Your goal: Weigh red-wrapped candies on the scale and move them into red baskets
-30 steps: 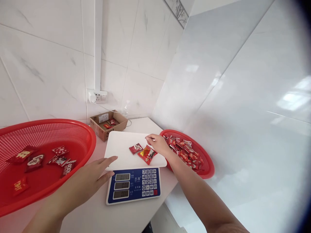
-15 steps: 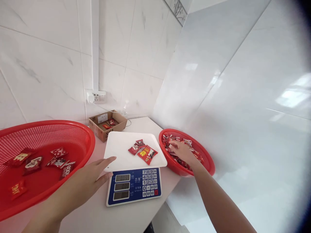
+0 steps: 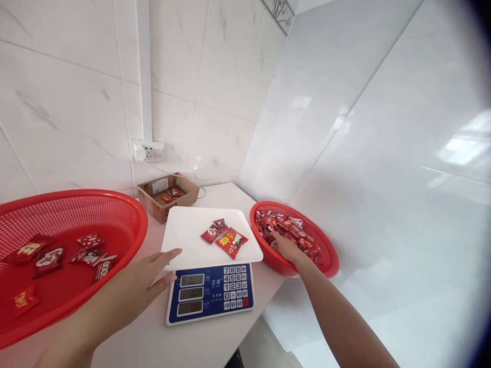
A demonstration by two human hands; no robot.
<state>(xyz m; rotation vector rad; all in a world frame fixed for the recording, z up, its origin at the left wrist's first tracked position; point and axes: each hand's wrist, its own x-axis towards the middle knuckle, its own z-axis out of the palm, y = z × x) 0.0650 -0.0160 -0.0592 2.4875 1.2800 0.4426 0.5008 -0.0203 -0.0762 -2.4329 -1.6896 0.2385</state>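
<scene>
My left hand [image 3: 148, 278] lies with fingers stretched and apart at the left edge of the scale's white tray [image 3: 184, 245], holding nothing. Three red snack packets rest on that tray, the largest a red and yellow packet [image 3: 231, 243]. Below it, the blue keypad panel of the digital scale [image 3: 210, 294] faces me, its readouts faint. My right hand [image 3: 286, 247] reaches down into the red basket [image 3: 330, 255] on the right, among many small red-wrapped packets [image 3: 293, 230]. Its fingertips are hidden there, so I cannot see whether they grip one.
A larger red basket [image 3: 142, 225] at left holds several packets. An open cardboard box [image 3: 153, 207] with a few packets stands behind the scale, near a clear plastic bottle [image 3: 197, 168] and a wall socket [image 3: 149, 152]. Walls close in the back and right of the white table [image 3: 132, 335].
My right hand has moved lower and slightly left into the right basket's packets. My left hand has stayed at the tray's edge. The view has shifted slightly.
</scene>
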